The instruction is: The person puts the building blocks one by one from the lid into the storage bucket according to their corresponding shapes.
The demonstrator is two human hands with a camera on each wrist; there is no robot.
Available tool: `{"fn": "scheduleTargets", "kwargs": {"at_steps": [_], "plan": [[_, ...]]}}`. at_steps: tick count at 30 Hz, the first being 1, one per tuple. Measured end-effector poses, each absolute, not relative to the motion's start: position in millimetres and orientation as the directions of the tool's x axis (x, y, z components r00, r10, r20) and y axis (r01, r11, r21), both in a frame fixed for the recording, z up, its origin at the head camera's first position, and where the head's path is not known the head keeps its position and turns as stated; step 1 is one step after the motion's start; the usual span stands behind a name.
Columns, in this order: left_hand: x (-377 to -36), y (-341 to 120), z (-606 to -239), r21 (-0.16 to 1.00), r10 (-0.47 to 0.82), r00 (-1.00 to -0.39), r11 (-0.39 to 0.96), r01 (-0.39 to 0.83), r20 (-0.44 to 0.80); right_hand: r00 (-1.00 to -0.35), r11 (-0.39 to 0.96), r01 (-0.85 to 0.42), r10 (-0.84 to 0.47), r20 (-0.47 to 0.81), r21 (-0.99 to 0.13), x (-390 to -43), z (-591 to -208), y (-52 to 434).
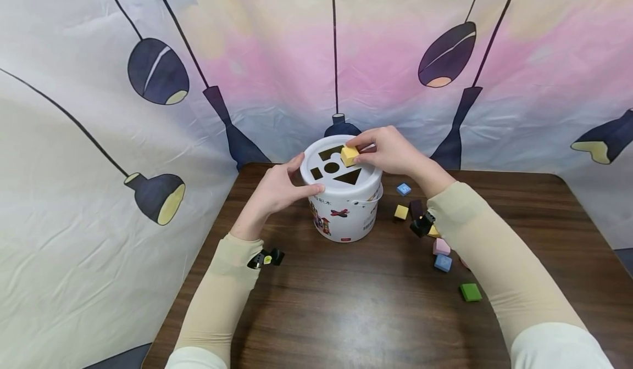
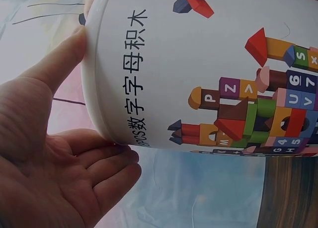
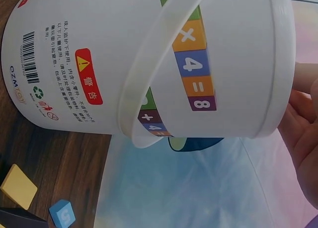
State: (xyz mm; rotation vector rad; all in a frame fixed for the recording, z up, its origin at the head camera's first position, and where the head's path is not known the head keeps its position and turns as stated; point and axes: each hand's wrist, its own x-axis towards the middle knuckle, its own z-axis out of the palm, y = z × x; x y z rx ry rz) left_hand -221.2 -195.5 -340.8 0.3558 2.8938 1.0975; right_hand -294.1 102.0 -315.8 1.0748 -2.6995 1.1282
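Observation:
A white bucket (image 1: pixel 341 215) stands upright, its white lid (image 1: pixel 311 163) cut with several shaped holes. My left hand (image 1: pixel 277 188) grips the lid's rim at the left, thumb at the front edge and fingers round the far side. In the left wrist view this hand (image 2: pixel 64 148) spreads along the rim, fingers against the bucket's printed side (image 2: pixel 164 69). Above the right part of the lid, my right hand (image 1: pixel 390 149) pinches a yellow block (image 1: pixel 349 155) between thumb and fingers, over a hole it partly covers. Only part of that hand (image 3: pixel 303 123) enters the right wrist view, beside the rim.
Loose blocks lie right of the bucket on the brown wooden table (image 1: pixel 376 314): a blue one (image 1: pixel 403 189), a yellow one (image 1: pixel 401 212), a pink one (image 1: pixel 442 246), a green one (image 1: pixel 471 292) and others. The white handle (image 3: pixel 154 54) hangs down the bucket's side. A printed cloth (image 1: pixel 277 56) hangs behind.

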Motion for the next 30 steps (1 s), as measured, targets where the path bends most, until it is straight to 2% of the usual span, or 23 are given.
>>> {"fn": "scheduleTargets", "kwargs": {"at_steps": [30], "plan": [[-219.2,-195.6,-342.1,0.670,0.228,-0.972,0.715,0.202,0.050,-0.757,0.518,-0.594,-0.618,0.210,-0.615,-292.5,-317.2,99.3]]}}
